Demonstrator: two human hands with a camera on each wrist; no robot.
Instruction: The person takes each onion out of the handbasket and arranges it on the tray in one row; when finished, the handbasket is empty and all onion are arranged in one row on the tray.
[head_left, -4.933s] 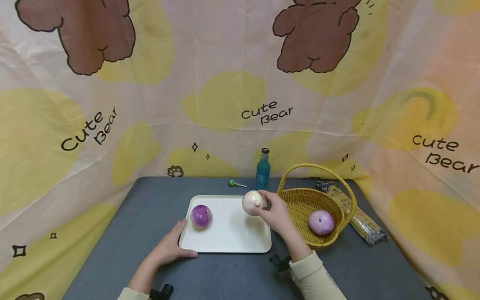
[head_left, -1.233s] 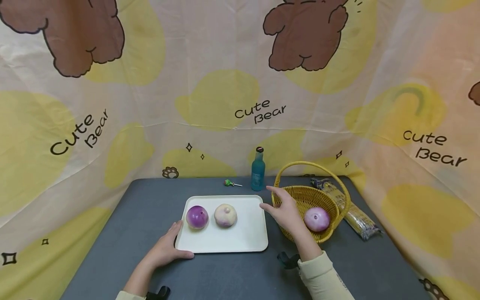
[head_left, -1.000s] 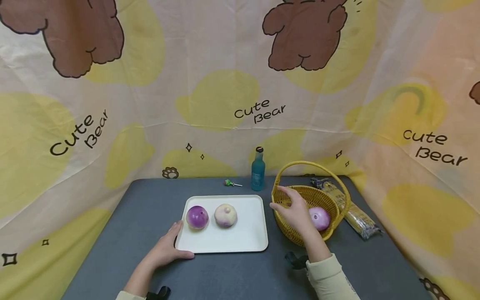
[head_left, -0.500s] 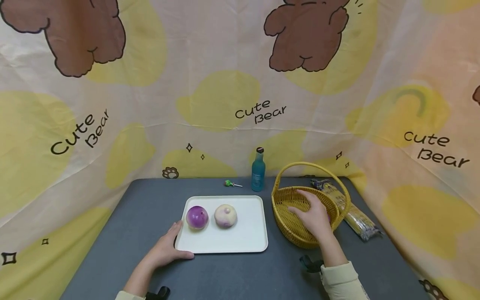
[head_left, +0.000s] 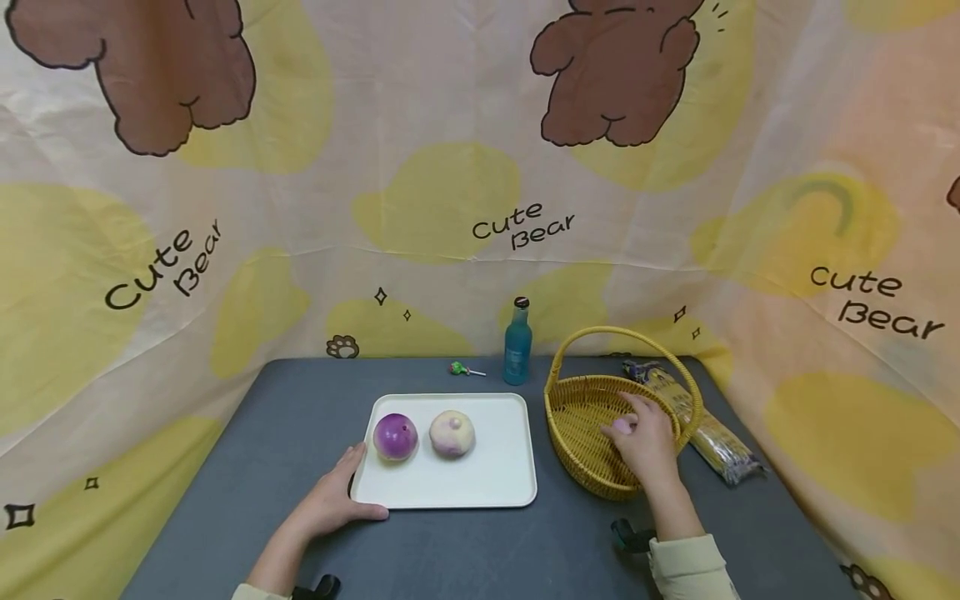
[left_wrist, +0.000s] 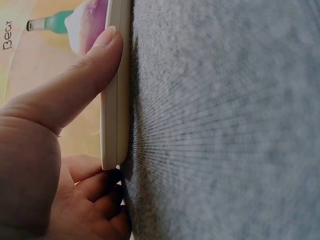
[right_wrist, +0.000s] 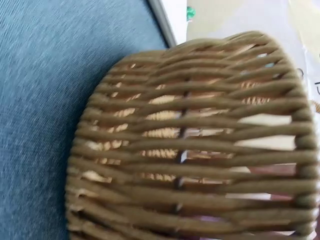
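Note:
In the head view my left hand (head_left: pixel 330 496) rests at the white tray's (head_left: pixel 487 492) front left corner, thumb along the front rim and fingers at the left side. The left wrist view shows that thumb (left_wrist: pixel 75 85) on the rim. Two onions sit on the tray: a purple onion (head_left: pixel 395 437) at the left and a whitish onion (head_left: pixel 452 433) beside it. My right hand (head_left: pixel 648 442) reaches into the yellow woven basket (head_left: pixel 573 458) and grips a light purple onion (head_left: pixel 622 426), mostly hidden by the fingers. The basket's weave (right_wrist: pixel 200 145) fills the right wrist view.
Behind the tray stand a blue bottle (head_left: pixel 517 343) and a small green lollipop (head_left: pixel 461 368). The basket's tall handle (head_left: pixel 622 330) arches over the right hand. A clear packet (head_left: pixel 720 437) lies right of the basket. A printed cloth (head_left: pixel 420 200) hangs behind the table.
The right hand set the whitish onion on the tray beside the purple one, then moved right into the basket and closed around the onion there. The left hand stayed at the tray corner.

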